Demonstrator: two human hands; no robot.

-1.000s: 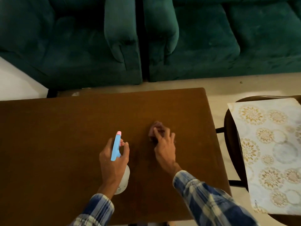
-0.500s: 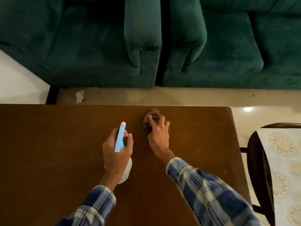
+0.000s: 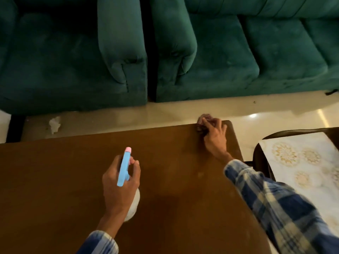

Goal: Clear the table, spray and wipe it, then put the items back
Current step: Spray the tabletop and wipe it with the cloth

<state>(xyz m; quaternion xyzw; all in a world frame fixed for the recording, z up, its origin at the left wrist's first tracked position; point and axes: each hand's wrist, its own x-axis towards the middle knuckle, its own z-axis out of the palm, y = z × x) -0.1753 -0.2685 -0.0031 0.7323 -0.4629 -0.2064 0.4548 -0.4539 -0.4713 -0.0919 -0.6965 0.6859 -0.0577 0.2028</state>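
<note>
Head view: one bare brown table (image 3: 55, 180), left hand (image 3: 120, 182) wrapped around one blue-topped spray bottle (image 3: 124, 166), right hand (image 3: 214, 133) clutching one reddish cloth (image 3: 201, 121) at far right corner.

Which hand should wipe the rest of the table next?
Probably the right hand: it already presses the cloth on the table's far corner. The left hand is busy holding the spray bottle.
</note>
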